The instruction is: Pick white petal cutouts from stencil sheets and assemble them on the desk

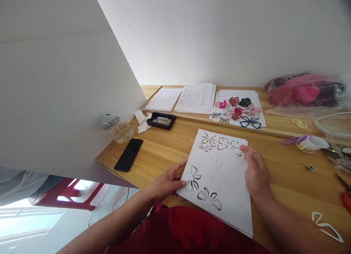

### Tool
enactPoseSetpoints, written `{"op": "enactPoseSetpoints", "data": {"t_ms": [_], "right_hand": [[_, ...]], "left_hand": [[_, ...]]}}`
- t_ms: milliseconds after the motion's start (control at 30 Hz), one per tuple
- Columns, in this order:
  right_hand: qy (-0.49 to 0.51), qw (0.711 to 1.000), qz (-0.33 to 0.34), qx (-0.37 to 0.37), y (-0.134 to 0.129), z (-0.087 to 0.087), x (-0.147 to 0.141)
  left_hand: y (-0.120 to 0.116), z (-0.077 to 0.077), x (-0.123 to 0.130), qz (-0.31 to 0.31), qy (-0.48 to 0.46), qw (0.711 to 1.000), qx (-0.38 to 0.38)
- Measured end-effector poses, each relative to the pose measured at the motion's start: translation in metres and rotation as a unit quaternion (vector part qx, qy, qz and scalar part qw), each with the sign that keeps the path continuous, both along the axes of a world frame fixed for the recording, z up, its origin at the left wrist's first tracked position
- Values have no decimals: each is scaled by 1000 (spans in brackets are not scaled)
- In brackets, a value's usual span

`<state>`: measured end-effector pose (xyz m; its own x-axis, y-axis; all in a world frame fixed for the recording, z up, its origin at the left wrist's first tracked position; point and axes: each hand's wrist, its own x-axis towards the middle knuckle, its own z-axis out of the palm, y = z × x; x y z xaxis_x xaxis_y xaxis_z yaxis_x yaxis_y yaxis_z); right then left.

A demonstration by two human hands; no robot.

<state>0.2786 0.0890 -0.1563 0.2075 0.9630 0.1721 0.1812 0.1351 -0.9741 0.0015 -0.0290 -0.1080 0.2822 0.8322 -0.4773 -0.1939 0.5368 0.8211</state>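
White paper sheets (219, 173) with cut-out flower and butterfly shapes lie tilted at the table's front edge, in several layers. My left hand (168, 181) grips their lower left edge, thumb on top and fingers partly beneath. At the upper right edge, my right hand (255, 170) has its fingers bent around the paper border. Wood shows through the cut-outs near the top. Behind the sheets, colourful flower and butterfly pieces (237, 111) rest on white paper. A loose white paper cut-out (326, 226) lies at the lower right.
A black phone (128, 155), a glass jar (123, 132) and a black tray of small beads (161, 121) are at the left. Paper stacks (195, 97) lie on the rear ledge. To the right are a white cup (312, 143), a small spool (310, 167) and red-handled pliers (346, 200).
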Motion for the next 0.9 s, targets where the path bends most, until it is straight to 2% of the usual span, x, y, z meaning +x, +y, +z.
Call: {"op": "enactPoseSetpoints", "data": {"t_ms": [200, 400, 567, 733, 800, 900], "right_hand": [[99, 995, 0, -14, 3, 5, 2], [166, 986, -20, -27, 7, 1, 6], [153, 983, 53, -88, 5, -4, 5], [105, 983, 102, -108, 0, -2, 4], [100, 983, 107, -111, -1, 0, 3], [104, 982, 111, -111, -3, 1, 1]], "left_hand": [[-4, -14, -2, 32, -26, 999, 13], [-6, -1, -23, 55, -18, 997, 58], [-9, 0, -30, 81, 1, 996, 34], [-9, -5, -28, 105, 40, 994, -11], [-9, -3, -25, 93, 39, 995, -8], [-12, 5, -22, 42, 57, 998, 4]]}}
